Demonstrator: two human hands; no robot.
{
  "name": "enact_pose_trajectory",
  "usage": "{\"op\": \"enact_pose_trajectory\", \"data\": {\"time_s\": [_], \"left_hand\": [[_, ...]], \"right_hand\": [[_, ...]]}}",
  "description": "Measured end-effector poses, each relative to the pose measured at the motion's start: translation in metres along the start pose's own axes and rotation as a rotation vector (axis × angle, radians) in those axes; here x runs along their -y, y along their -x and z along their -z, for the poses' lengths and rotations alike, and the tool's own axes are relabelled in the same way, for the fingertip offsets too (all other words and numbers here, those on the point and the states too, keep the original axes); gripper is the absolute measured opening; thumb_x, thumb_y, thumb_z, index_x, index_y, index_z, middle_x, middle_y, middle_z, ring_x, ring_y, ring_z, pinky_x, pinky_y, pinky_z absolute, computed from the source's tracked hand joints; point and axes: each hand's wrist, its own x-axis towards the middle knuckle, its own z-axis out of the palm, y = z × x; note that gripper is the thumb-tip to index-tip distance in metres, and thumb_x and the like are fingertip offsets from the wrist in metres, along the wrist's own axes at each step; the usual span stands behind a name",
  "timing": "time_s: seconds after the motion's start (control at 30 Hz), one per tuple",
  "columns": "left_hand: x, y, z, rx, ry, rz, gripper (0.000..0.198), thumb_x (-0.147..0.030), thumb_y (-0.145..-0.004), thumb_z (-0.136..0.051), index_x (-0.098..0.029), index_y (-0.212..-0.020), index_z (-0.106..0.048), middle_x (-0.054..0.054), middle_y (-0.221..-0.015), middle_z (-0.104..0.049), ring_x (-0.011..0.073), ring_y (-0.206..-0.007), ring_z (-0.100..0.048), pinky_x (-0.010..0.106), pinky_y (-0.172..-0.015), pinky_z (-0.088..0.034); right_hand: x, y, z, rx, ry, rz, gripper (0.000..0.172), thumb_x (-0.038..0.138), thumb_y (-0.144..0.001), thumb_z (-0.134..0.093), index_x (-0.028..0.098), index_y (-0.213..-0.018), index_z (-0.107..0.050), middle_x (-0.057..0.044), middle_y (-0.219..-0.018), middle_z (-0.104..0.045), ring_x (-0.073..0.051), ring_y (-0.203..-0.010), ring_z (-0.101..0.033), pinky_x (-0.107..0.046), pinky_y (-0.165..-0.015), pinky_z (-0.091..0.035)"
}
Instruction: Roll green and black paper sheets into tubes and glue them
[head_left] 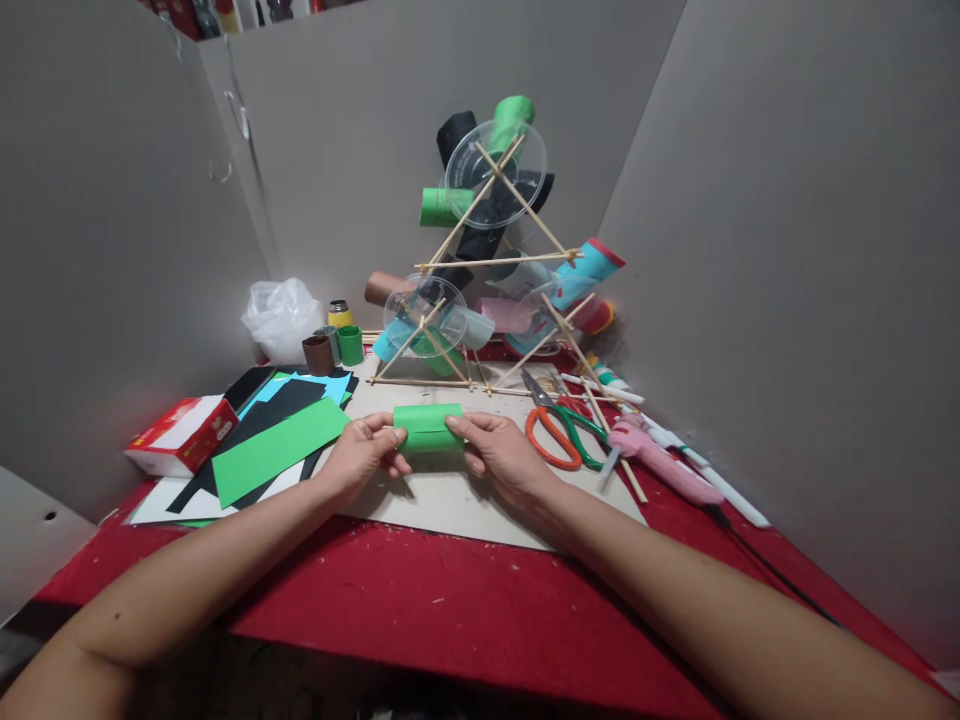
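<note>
Between my two hands is a green paper tube (429, 428), held level above a pale board (450, 495), its lengthwise seam facing me. My left hand (369, 452) pinches the tube's left end with thumb and fingers. At the other end, my right hand (499, 455) grips it the same way, thumb on top near the seam. A flat green paper strip (279, 450) lies just left of my left hand, on top of black, white and blue sheets. Scissors (566, 430) with orange and green handles rest to the right of my right hand.
Behind stand stick frames (499, 262) carrying clear plastic discs (431, 315) and coloured tubes. A pink glue gun (664, 465) with a black cord lies right. At left are a red box (184, 437), a brown paper cup (319, 355) and a plastic bag (283, 318). Grey walls (787, 250) enclose the red tabletop (450, 600).
</note>
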Motion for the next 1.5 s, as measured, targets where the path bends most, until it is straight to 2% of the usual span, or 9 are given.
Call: {"op": "enact_pose_trajectory", "data": {"time_s": [0.23, 0.37, 0.6, 0.77, 0.97, 1.17, 1.37, 1.5], "left_hand": [[0.001, 0.0, 0.0, -0.016, 0.017, -0.005, 0.031, -0.035, -0.069, -0.076, -0.012, -0.087, -0.063, 0.002, -0.074, -0.067, 0.0095, -0.046, -0.062, 0.017, -0.041, -0.043], [0.0, 0.0, 0.0, -0.025, 0.026, -0.008, 0.031, -0.034, -0.069, -0.076, -0.012, -0.087, -0.063, 0.002, -0.071, -0.067, 0.0093, -0.047, -0.062, 0.017, -0.041, -0.043], [0.001, -0.001, 0.0, -0.023, 0.04, 0.0, 0.033, -0.035, -0.068, -0.077, -0.011, -0.087, -0.063, 0.001, -0.063, -0.065, 0.0098, -0.046, -0.061, 0.017, -0.042, -0.043], [0.001, -0.002, 0.002, -0.051, 0.049, -0.012, 0.03, -0.033, -0.069, -0.075, -0.012, -0.085, -0.062, -0.001, -0.06, -0.062, 0.0085, -0.045, -0.059, 0.016, -0.041, -0.043], [-0.002, -0.001, 0.002, -0.094, 0.057, -0.012, 0.022, -0.029, -0.073, -0.072, -0.013, -0.084, -0.061, -0.002, -0.059, -0.061, 0.0073, -0.044, -0.057, 0.016, -0.041, -0.043], [0.001, -0.002, 0.002, -0.103, 0.07, -0.012, 0.022, -0.029, -0.073, -0.073, -0.014, -0.082, -0.06, -0.003, -0.057, -0.059, 0.0075, -0.044, -0.057, 0.015, -0.041, -0.042], [0.003, 0.001, -0.002, -0.078, 0.051, -0.023, 0.027, -0.033, -0.072, -0.073, -0.013, -0.086, -0.062, -0.002, -0.053, -0.06, 0.0087, -0.044, -0.058, 0.016, -0.042, -0.042], [0.001, 0.004, -0.004, -0.063, 0.045, -0.026, 0.032, -0.036, -0.07, -0.075, -0.012, -0.087, -0.063, 0.0, -0.061, -0.063, 0.01, -0.047, -0.061, 0.017, -0.042, -0.043]], "right_hand": [[0.002, 0.0, 0.0, 0.022, -0.013, -0.053, 0.034, 0.048, -0.066, -0.076, 0.015, -0.068, -0.066, 0.005, -0.05, -0.052, -0.003, -0.031, -0.034, -0.016, -0.029, -0.021], [0.003, 0.001, -0.002, 0.06, -0.018, -0.086, 0.034, 0.046, -0.064, -0.077, 0.015, -0.073, -0.068, 0.002, -0.058, -0.06, -0.003, -0.031, -0.038, -0.015, -0.028, -0.023], [0.002, 0.002, -0.003, 0.067, -0.012, -0.064, 0.033, 0.046, -0.066, -0.077, 0.014, -0.073, -0.068, 0.0, -0.062, -0.063, -0.002, -0.032, -0.039, -0.015, -0.028, -0.022], [0.004, 0.0, 0.0, -0.026, 0.009, 0.016, 0.034, 0.048, -0.069, -0.074, 0.015, -0.067, -0.067, 0.003, -0.05, -0.056, -0.004, -0.032, -0.038, -0.016, -0.03, -0.023], [0.007, -0.005, 0.005, -0.173, 0.015, 0.117, 0.033, 0.048, -0.07, -0.072, 0.016, -0.076, -0.069, -0.005, -0.079, -0.07, -0.003, -0.036, -0.037, -0.019, -0.031, -0.024], [0.003, -0.001, -0.001, -0.129, -0.003, 0.088, 0.033, 0.048, -0.066, -0.075, 0.016, -0.073, -0.068, -0.002, -0.073, -0.067, -0.003, -0.036, -0.038, -0.018, -0.031, -0.024], [-0.002, 0.005, -0.008, -0.073, -0.05, 0.013, 0.033, 0.046, -0.064, -0.077, 0.017, -0.075, -0.067, 0.004, -0.055, -0.056, -0.004, -0.034, -0.039, -0.017, -0.031, -0.026], [-0.003, 0.004, -0.009, -0.064, -0.065, -0.008, 0.032, 0.044, -0.063, -0.078, 0.017, -0.074, -0.066, 0.006, -0.051, -0.053, -0.004, -0.033, -0.037, -0.016, -0.03, -0.025]]}}
